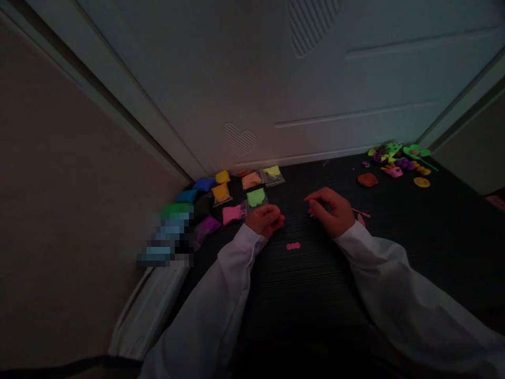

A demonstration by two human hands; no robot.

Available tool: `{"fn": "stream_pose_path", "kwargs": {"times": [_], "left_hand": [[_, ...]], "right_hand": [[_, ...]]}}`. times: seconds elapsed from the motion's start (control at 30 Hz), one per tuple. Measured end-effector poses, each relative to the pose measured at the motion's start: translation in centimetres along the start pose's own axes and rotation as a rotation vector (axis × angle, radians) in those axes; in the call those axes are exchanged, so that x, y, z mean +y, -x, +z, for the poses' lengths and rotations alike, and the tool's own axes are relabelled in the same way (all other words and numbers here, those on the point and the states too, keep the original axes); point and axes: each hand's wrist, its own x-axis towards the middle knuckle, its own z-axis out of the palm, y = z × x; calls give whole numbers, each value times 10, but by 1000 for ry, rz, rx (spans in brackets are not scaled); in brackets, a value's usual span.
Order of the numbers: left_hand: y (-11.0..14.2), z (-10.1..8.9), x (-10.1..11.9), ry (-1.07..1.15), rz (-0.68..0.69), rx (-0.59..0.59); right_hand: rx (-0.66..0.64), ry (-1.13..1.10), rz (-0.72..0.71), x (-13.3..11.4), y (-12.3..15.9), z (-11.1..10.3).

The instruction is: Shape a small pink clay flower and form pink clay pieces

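Observation:
My left hand [266,220] is raised over the dark tabletop with its fingers curled closed; whatever they may hold is hidden. Thumb and fingertips of my right hand [330,211] are drawn together, and I cannot make out what is between them. Partly hidden below those fingers is a small pink and green piece [311,213]. A flat pink strip [293,246] with rounded, scalloped edges lies between my forearms. Beside my right wrist are a thin pink stick-like piece [362,212] and a pink oval piece [361,220].
Bags of coloured modelling clay, among them pink [232,214], light green [256,197] and orange [221,193], lie at left. Finished-looking clay shapes, including a green flower [416,152], cluster at back right near a reddish-brown disc [367,180]. A white panel [252,105] rises behind.

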Motion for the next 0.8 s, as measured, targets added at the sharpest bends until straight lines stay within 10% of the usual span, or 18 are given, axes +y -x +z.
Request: {"fn": "stream_pose_path", "kwargs": {"times": [0.8], "left_hand": [[2, 9, -5, -116, -5, -66]], "right_hand": [[-86, 72, -132, -9, 1, 1]]}}
